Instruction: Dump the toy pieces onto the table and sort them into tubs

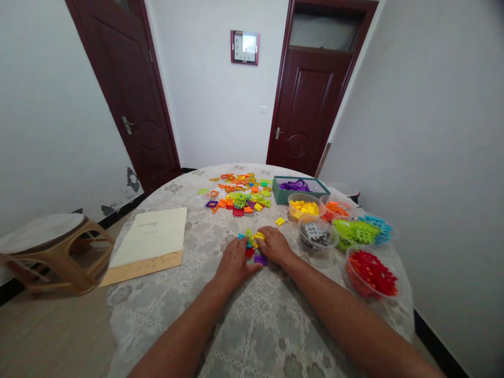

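Note:
A small cluster of interlocking plastic pieces lies between my hands on the table. It shows a blue piece (241,237), a yellow-green piece (249,234), a red piece (249,252) and a yellow piece (259,236). My left hand (233,262) is closed at the cluster's left side, with its fingertips against the blue piece and its thumb stretched toward a purple piece (260,259). The fingers of my right hand (274,244) are bent over the yellow piece. How the pieces join is partly hidden by my fingers.
Beyond my hands spreads a heap of mixed pieces (242,195), with a loose yellow piece (280,221) nearer. On the right stand a green box (281,196) of purple pieces and several clear tubs, including one of red pieces (372,273). Paper sheets (151,236) lie left.

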`<state>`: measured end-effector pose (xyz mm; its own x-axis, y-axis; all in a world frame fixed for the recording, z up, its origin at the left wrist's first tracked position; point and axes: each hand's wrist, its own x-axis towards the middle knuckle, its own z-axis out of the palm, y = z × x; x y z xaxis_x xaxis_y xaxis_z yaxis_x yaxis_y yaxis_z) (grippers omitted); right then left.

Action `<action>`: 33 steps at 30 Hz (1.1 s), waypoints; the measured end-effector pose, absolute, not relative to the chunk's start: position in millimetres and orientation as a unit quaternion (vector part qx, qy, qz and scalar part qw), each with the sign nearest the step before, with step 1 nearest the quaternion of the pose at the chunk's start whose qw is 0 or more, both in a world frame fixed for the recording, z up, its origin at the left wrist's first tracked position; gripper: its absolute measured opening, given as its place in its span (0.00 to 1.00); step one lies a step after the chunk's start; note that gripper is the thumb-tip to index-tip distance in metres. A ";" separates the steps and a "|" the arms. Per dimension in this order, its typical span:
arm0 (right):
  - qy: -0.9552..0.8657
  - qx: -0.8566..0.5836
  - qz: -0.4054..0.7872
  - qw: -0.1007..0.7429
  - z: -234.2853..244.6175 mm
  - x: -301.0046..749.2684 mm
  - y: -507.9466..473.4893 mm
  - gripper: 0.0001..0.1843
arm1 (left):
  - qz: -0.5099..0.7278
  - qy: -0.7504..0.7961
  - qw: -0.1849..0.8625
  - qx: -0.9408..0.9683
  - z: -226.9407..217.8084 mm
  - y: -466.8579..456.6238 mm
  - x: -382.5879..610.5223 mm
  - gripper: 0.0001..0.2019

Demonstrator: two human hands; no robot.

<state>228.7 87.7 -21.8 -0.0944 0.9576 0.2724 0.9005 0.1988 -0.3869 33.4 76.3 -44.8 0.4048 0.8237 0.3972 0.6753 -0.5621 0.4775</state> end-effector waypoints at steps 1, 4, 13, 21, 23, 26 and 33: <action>-0.739 -0.621 0.075 0.249 -21.9 232.1 81.2 0.21 | 0.315 0.447 0.137 0.826 -45.9 69.5 35.3 0.46; -0.712 -0.613 0.132 0.315 -23.0 240.2 62.6 0.21 | 0.344 0.426 0.179 0.818 -45.1 53.4 41.4 0.53; -0.356 -0.495 0.501 0.614 -31.1 253.4 53.5 0.20 | 0.383 0.420 0.164 0.806 -31.5 48.4 35.7 0.26; -0.259 -0.352 0.617 0.654 -21.8 254.7 53.6 0.16 | 0.347 0.382 0.115 0.849 -21.6 43.3 37.5 0.33; -0.271 -0.342 0.623 0.650 -20.4 252.5 51.8 0.18 | 0.338 0.387 0.084 0.853 -19.7 43.5 38.0 0.32; -0.287 -0.354 0.609 0.649 -19.4 252.5 51.2 0.21 | 0.347 0.386 0.047 0.854 -19.5 45.1 36.7 0.26; -0.313 -0.368 0.549 0.682 -5.6 259.1 49.3 0.26 | 0.374 0.363 0.014 0.853 -8.9 38.3 35.4 0.20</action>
<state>259.1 49.3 -5.6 0.2011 0.9793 0.0229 -0.5193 0.1264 -0.8452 35.4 38.3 -8.9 0.4568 0.6305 0.6276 0.6090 -0.7359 0.2961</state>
